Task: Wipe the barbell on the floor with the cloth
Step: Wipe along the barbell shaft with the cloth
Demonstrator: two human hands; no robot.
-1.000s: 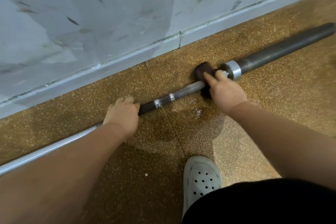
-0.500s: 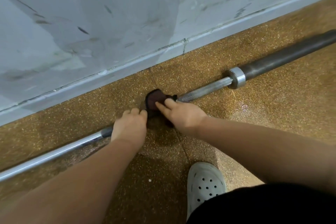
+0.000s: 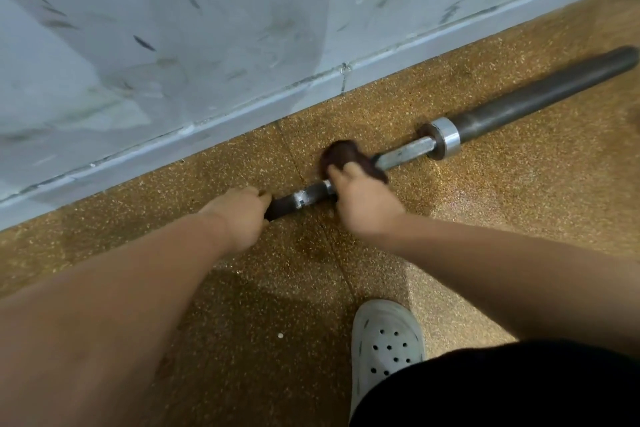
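Observation:
A long steel barbell (image 3: 405, 153) lies on the speckled brown floor, running from lower left to upper right, with a shiny collar (image 3: 446, 139) and a dark sleeve (image 3: 540, 97) at its right end. My left hand (image 3: 239, 215) is closed around the shaft and hides the bar's left part. My right hand (image 3: 363, 201) presses a dark brown cloth (image 3: 346, 158) around the shaft, a short way right of the left hand and left of the collar. A knurled stretch with a bright ring (image 3: 304, 196) shows between the hands.
A grey marbled wall (image 3: 207, 45) with a pale skirting strip (image 3: 242, 114) runs just behind the bar. My foot in a white perforated clog (image 3: 388, 343) stands on the floor below the hands, beside black clothing (image 3: 502, 388) at the lower right.
My right hand slid the cloth left along the shaft to meet the left hand, then back right toward the collar. The left hand kept its grip on the bar.

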